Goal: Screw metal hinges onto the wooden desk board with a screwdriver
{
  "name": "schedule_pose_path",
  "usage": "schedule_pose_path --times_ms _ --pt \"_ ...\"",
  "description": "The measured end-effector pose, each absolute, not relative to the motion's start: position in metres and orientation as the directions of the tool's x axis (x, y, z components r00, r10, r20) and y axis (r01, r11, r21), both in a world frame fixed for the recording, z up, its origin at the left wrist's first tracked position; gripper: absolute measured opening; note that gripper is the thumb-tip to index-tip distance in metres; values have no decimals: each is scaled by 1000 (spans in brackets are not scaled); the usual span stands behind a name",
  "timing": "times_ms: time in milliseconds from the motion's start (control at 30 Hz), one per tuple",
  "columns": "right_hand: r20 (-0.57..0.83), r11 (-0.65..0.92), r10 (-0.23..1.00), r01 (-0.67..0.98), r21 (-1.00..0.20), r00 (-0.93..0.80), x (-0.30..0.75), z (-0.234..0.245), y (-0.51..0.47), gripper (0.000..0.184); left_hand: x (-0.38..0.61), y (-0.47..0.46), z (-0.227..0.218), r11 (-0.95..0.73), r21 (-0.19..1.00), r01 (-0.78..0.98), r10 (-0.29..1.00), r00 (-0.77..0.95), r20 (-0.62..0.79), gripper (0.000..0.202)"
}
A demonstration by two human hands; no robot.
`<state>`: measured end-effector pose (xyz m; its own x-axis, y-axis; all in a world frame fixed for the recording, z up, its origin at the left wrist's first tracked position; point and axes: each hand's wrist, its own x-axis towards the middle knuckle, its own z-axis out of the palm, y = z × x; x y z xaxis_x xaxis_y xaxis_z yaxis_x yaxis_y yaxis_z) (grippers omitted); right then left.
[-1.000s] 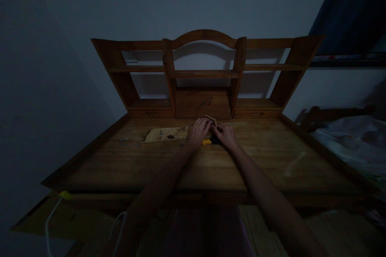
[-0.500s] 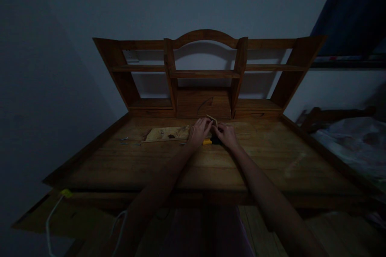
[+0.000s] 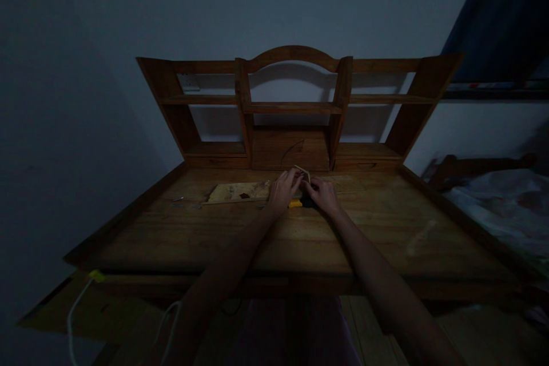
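Both hands meet near the middle of the desk (image 3: 309,240), fingers closed around a small, light-edged wooden piece (image 3: 302,170). My left hand (image 3: 283,190) grips it from the left, and my right hand (image 3: 322,193) from the right. The fingers hide most of the piece, and its exact kind is too dark to make out. Beneath the hands lies a yellow and black tool handle (image 3: 295,203); its far end is covered. Left of my left hand, a flat wooden board (image 3: 235,191) with a dark, diamond-shaped mark rests on the desk.
Small metal nails or screws (image 3: 178,199) lie left of the board. A wooden shelf unit (image 3: 291,107) rises along the desk's back edge. A white cord (image 3: 71,320) with a yellow end hangs at the front left. Plastic-covered bedding (image 3: 506,206) is at the right.
The camera view has shifted very slightly. Both hands keep nearly the same position and hold on the small wooden piece.
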<state>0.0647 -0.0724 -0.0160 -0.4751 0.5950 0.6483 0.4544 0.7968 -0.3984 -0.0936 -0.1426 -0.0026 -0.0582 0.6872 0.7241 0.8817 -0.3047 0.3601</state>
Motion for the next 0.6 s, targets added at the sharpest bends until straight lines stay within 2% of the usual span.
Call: schedule_pose_path --times_ms 100,267,433,600 --pt "636 787 609 464 -407 -475 65 -17 -72 35 -94 -141 -4 -290 335 897 688 -49 724 20" --pt "650 801 592 440 -406 -476 66 -16 -72 35 -93 -142 -4 -302 386 872 693 -78 716 22" --pt "646 802 590 446 -398 -484 67 -15 -74 34 -92 -144 -3 -296 355 887 685 -62 726 20" --pt "657 811 578 430 -397 -483 66 -14 -75 35 -92 -145 -1 -311 415 855 686 -100 721 22"
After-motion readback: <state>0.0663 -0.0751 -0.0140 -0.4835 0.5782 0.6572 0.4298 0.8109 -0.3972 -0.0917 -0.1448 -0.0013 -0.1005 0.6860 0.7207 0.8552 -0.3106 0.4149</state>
